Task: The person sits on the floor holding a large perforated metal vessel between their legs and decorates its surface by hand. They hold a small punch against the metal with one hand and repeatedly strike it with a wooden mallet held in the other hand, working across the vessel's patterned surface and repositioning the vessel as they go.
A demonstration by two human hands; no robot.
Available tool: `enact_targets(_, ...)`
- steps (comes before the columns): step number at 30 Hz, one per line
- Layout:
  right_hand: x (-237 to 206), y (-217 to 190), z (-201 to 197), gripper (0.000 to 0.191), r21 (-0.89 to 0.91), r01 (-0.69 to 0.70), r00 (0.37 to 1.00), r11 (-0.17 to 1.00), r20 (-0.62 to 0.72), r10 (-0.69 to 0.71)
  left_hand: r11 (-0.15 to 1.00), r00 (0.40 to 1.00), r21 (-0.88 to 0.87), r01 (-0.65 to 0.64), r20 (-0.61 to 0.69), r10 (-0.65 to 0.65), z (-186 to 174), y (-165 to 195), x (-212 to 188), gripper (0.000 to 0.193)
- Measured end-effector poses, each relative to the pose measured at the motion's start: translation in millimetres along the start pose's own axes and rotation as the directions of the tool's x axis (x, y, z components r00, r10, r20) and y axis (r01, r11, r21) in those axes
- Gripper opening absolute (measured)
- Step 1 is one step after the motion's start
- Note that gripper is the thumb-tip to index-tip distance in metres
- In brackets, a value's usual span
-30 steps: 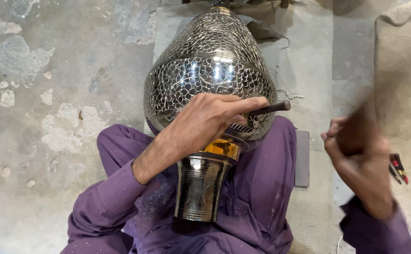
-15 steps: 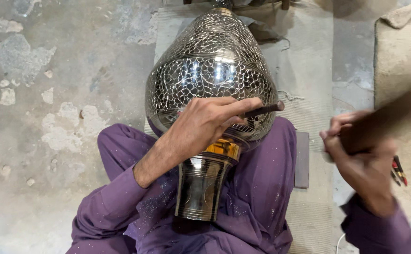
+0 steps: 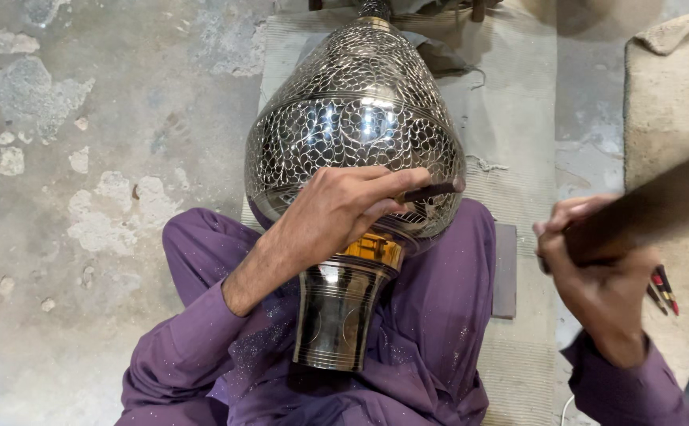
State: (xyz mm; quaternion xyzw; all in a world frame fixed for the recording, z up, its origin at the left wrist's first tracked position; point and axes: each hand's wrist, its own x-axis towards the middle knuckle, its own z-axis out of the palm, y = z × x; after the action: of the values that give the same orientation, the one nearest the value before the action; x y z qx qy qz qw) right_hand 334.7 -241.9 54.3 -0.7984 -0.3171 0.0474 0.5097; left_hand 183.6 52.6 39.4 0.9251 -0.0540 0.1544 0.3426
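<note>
A large engraved silver metal vase [image 3: 356, 130] lies across my lap, its base [image 3: 335, 319] toward me and its neck pointing away. My left hand [image 3: 344, 209] rests on the vase's belly and pinches a thin dark chisel [image 3: 433, 190], whose tip presses on the patterned surface. My right hand [image 3: 597, 272] is raised at the right, closed around a dark wooden mallet [image 3: 652, 209] that looks blurred. I sit cross-legged in purple clothes [image 3: 439, 315].
A woven mat [image 3: 510, 95] lies under the vase on a rough concrete floor [image 3: 84, 158]. A beige cushion [image 3: 672, 87] sits at the right edge. Some red and black pens or tools [image 3: 662, 288] lie by my right hand. A flat dark block [image 3: 505, 272] rests beside my leg.
My right hand has swung the mallet from an upright blur to a long diagonal toward the upper right. My left hand and the chisel stay put on the vase.
</note>
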Motion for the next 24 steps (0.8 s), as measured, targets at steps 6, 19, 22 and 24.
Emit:
enact_targets(6,2.8,-4.6,-5.3,0.039,-0.526,0.192,0.980,0.828,0.057,-0.192,0.996,1.000,-0.085,-0.017,-0.027,0.015,-11.0,-0.7,9.5,0.046)
enact_targets(19,10.8,-12.5,-0.3,0.055,-0.186,0.168,0.986,0.968,0.053,-0.161,0.997,0.998,-0.045,-0.055,0.039,0.057,-15.0,-2.7,18.9,0.047)
enact_targets(22,16.9,-15.7,-6.2,0.068,-0.549,0.407,0.913,0.730,0.214,-0.347,1.000,0.998,-0.005,-0.021,0.061,0.022,-13.7,-5.1,17.5,0.044)
enact_targets(24,18.0,-15.6,-5.6,0.064,-0.565,0.425,0.885,0.707,0.095,-0.455,1.000,0.998,-0.009,0.005,0.055,-0.005,-12.2,-3.6,14.5,0.044)
